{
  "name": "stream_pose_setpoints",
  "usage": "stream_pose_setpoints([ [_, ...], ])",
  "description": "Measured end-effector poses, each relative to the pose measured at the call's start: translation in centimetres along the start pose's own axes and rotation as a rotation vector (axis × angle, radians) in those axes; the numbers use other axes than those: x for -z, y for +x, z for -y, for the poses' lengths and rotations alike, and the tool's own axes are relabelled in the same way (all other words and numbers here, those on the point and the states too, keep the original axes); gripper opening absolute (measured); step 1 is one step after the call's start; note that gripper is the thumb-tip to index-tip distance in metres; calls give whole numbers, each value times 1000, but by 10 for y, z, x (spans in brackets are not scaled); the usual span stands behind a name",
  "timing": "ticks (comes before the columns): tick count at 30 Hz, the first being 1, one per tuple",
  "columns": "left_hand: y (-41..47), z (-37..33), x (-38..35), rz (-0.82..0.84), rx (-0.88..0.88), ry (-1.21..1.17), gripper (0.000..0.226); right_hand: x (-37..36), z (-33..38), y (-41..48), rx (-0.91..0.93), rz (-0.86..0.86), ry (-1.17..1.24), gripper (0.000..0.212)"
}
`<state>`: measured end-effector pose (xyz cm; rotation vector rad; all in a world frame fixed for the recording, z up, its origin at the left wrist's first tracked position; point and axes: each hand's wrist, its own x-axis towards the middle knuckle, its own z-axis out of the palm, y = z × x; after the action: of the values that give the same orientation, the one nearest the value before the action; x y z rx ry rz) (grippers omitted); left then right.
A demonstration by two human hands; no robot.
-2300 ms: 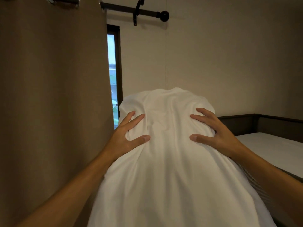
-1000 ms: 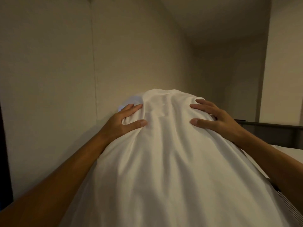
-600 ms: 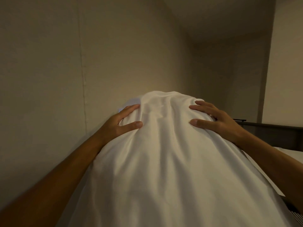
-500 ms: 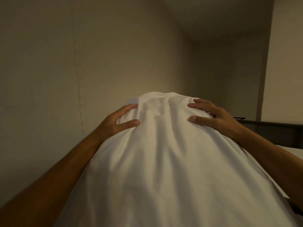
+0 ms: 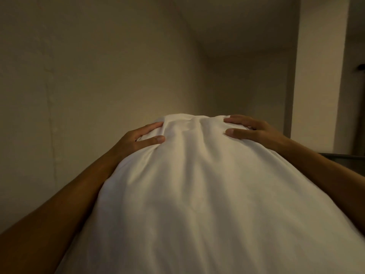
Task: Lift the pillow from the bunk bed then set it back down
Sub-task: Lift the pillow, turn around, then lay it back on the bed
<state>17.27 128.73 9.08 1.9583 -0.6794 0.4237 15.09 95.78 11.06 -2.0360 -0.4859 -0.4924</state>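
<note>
A large white pillow point(image 5: 201, 194) fills the lower middle of the head view, held up in front of me with its long side running away from me. My left hand point(image 5: 138, 139) grips its far left corner, thumb pressed into the fabric. My right hand point(image 5: 250, 132) clasps the far right corner with fingers spread over the top. The bunk bed is almost wholly hidden behind the pillow; only a dark frame rail point(image 5: 343, 156) shows at the right.
A plain beige wall point(image 5: 88, 86) stands close on the left and ahead. A lighter wall column point(image 5: 320, 76) rises at the right. The ceiling point(image 5: 246, 22) is near overhead.
The view has swung right from the curtain and window to the bare wall corner. The pillow stays in both hands and has sunk slightly in the frame.
</note>
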Motion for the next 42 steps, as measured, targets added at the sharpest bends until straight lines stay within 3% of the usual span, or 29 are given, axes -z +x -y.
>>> stream_pose_setpoints([
  [7,81,50,19,85,-49,-78,64,-14,-3,57,-137,-90,-41,45],
  [11,133,72,23,125,-74,-95,58,-17,-10,84,-213,-144,-39,43],
  [17,200,94,19,193,-98,-105,54,-13,-29,124,-223,-224,-110,47],
  [21,233,111,11,216,-102,-101,66,-15,-47,146,-201,-258,-150,44],
  [36,269,233,-64,294,57,-73,60,-73,-192,164,-267,-290,-80,58],
  [42,273,260,-80,307,107,-82,56,-83,-219,169,-327,-277,-57,58],
])
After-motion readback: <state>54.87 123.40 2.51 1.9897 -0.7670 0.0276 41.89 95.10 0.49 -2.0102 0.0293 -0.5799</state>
